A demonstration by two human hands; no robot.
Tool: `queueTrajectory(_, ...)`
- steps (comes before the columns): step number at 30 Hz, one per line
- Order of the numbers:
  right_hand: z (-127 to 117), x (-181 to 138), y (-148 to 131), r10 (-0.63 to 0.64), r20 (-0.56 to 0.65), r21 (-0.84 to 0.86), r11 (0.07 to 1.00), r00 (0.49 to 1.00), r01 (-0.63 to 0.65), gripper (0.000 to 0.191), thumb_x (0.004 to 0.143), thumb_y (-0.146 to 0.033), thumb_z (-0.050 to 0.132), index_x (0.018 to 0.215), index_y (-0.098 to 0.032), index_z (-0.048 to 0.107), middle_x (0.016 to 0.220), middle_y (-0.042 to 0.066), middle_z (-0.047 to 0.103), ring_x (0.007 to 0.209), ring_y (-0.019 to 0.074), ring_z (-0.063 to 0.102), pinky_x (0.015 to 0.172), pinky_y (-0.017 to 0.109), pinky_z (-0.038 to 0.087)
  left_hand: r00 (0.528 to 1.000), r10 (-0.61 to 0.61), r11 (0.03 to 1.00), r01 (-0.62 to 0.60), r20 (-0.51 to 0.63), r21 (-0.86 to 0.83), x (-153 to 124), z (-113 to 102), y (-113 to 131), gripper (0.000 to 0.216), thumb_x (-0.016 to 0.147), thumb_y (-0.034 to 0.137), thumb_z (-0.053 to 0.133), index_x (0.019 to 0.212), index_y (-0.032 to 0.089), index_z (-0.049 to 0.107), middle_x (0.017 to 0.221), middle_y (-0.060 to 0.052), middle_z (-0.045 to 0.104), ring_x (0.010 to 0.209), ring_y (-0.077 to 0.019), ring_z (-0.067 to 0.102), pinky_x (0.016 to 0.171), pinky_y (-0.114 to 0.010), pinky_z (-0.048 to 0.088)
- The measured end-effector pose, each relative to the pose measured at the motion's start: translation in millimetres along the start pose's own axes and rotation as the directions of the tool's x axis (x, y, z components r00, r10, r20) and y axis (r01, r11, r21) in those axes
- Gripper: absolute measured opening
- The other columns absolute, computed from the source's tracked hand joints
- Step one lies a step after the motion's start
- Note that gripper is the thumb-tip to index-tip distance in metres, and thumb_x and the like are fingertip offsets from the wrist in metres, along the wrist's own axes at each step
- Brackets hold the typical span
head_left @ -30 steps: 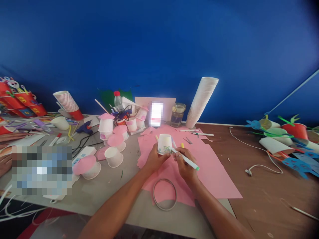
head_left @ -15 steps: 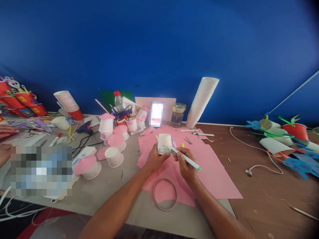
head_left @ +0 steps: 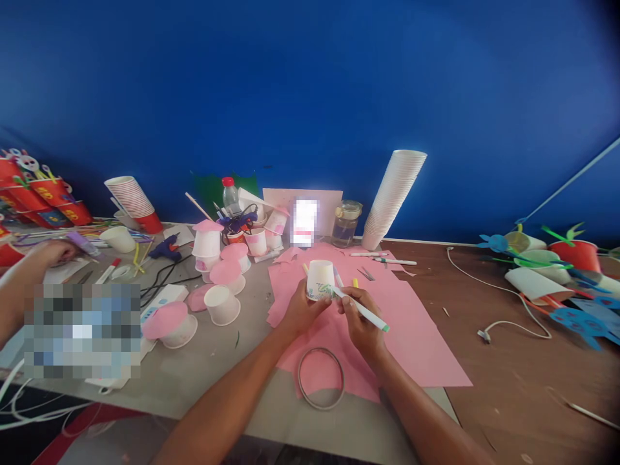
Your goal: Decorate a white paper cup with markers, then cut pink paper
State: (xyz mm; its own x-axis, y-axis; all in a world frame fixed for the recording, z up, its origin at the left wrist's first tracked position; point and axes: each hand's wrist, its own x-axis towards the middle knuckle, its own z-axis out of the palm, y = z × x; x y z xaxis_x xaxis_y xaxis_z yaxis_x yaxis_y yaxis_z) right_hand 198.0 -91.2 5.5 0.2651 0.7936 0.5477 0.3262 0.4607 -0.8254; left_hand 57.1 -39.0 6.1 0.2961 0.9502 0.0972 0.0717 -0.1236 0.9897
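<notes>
1. The paper cup [head_left: 320, 278] is upside down, lifted just above the pink paper [head_left: 416, 336] near the middle of the table [head_left: 213, 381]. There are green marks on its side near the rim.
2. The left hand [head_left: 301, 311] is closed around the cup from below and from the left, with the thumb on the side wall.
3. The right hand [head_left: 362, 323] pinches a marker [head_left: 362, 310] like a pen. The tip touches the cup's side at the green marks, and the green end points down to the right.
4. A thin ring [head_left: 320, 378] lies flat in front of the wrists, partly on the pink paper and partly on bare table.
5. More markers [head_left: 393, 261] lie on the far edge of the pink paper.
6. Left of the paper stand several upturned white cups, some with pink tops [head_left: 170, 323].
7. At the back are a leaning stack of white cups [head_left: 392, 200], a glass jar [head_left: 345, 223] and a water bottle [head_left: 229, 196], all against the blue wall [head_left: 310, 97].
8. A white cable [head_left: 489, 290] runs across the brown tabletop on the right.
9. At the far left, another person's hand [head_left: 48, 252] rests among craft bits, well apart from the cup.
</notes>
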Motion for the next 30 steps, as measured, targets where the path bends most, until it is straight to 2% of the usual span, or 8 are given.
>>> queueTrajectory(10,0.2,0.7,-1.2,0.003,0.011,0.017,1.000,1.000,-0.003,0.015,0.091,-0.033,0.051,0.097,-0.020,0.059,0.073,0.002,0.063,0.059,0.0145,0.060,0.056,0.029,0.054,1.000,-0.019,1.000,0.019,-0.009,-0.005,-1.3,-0.3,-0.1,0.056,0.070,0.046,0.073,0.111,0.016,0.050,0.105,-0.009,0.064,0.094,-0.0219,0.062,0.077,-0.032,0.049)
queueTrajectory(20,0.9,-1.2,3.6,0.016,-0.006,0.034,0.999,1.000,-0.016,0.016,0.092,-0.032,0.051,0.098,-0.020,0.059,0.074,0.002,0.064,0.060,0.0145,0.060,0.056,0.029,0.053,1.000,-0.006,1.000,0.006,0.009,0.002,-1.1,0.5,6.5,0.045,0.071,0.045,0.072,0.101,0.016,0.056,0.093,-0.006,0.067,0.087,-0.0211,0.062,0.073,-0.031,0.048)
queueTrajectory(30,-0.7,-1.2,-3.0,-0.027,0.046,-0.017,0.999,0.999,0.027,0.015,0.091,-0.031,0.050,0.095,-0.021,0.061,0.073,0.002,0.064,0.059,0.0148,0.059,0.056,0.029,0.051,0.999,-0.051,0.998,0.050,-0.014,-0.044,-0.1,0.3,-1.6,0.055,0.069,0.041,0.075,0.111,0.015,0.050,0.105,-0.009,0.064,0.094,-0.0217,0.062,0.078,-0.031,0.049)
